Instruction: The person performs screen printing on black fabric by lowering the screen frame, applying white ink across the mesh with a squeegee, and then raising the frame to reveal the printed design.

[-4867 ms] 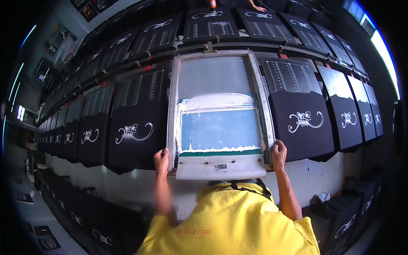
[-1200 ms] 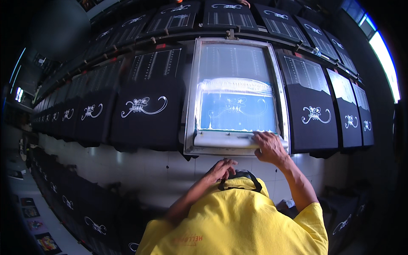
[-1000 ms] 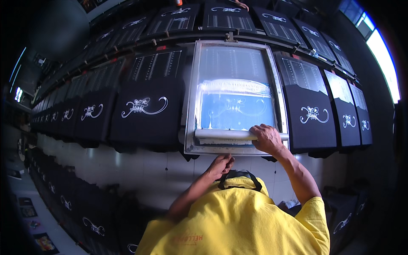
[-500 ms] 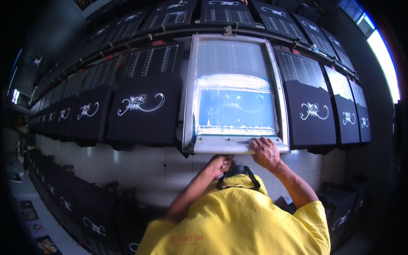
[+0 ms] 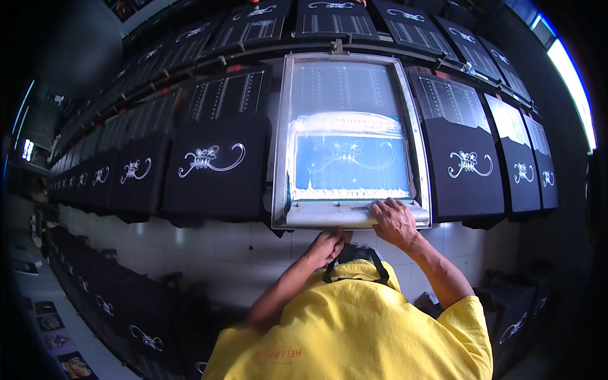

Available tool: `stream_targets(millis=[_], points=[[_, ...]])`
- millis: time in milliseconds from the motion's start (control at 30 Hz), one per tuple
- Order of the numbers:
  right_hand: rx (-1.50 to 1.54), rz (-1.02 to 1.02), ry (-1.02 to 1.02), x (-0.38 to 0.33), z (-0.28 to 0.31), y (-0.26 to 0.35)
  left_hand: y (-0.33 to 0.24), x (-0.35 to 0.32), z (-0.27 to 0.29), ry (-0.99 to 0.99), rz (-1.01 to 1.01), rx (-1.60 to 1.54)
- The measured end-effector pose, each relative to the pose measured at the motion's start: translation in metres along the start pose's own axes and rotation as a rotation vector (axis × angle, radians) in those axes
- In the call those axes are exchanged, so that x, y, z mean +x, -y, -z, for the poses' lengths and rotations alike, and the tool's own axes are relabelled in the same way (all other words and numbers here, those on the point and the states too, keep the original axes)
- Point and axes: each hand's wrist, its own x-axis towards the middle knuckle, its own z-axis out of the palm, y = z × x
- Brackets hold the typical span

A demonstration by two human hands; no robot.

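A screen-printing frame (image 5: pixel 415 145) with a metal rim lies over a black garment panel, its mesh showing a blue area with a scroll-and-star motif. White ink sits in bands on the mesh. Across the near end of the frame rests a long pale squeegee (image 5: pixel 310 215). My right hand (image 5: pixel 396 223) has its fingers wrapped over the squeegee's right part. Just below the frame's near edge is my left hand (image 5: pixel 326 246), its fingers curled together. What it holds, if anything, is hidden.
Black garment panels (image 5: pixel 212 183) with white scroll prints lie on boards to both sides and in a far row. A dark rail (image 5: pixel 253 47) runs behind the frame. Pale floor tiles (image 5: pixel 221 253) show below the table edge, and more printed panels (image 5: pixel 145 335) lie behind me.
My left hand has risen slightly toward the frame's near edge. My right hand keeps its grip on the squeegee, and the view has shifted a little.
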Motion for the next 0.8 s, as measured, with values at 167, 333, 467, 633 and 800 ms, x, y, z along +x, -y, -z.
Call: stream_targets(millis=[167, 333, 467, 633, 800], points=[[0.026, -0.019, 0.047, 0.0, -0.002, -0.005, -0.08, -0.085, -0.034, -0.366, -0.972, 1.341], [-0.005, -0.022, 0.053, 0.0, 0.011, -0.003, -0.12, -0.066, -0.001, -0.466, -0.715, 1.99], [-0.031, -0.074, -0.07, -0.028, 0.009, -0.029, -0.117, -0.055, 0.009, -0.392, -0.54, 1.921], [-0.008, -0.18, -0.102, -0.051, -0.008, -0.055, -0.092, -0.04, 0.029, -0.492, -0.818, 1.812], [0.015, -0.139, -0.166, -0.052, -0.005, -0.058, -0.104, -0.044, 0.019, -0.473, -0.817, 1.759]])
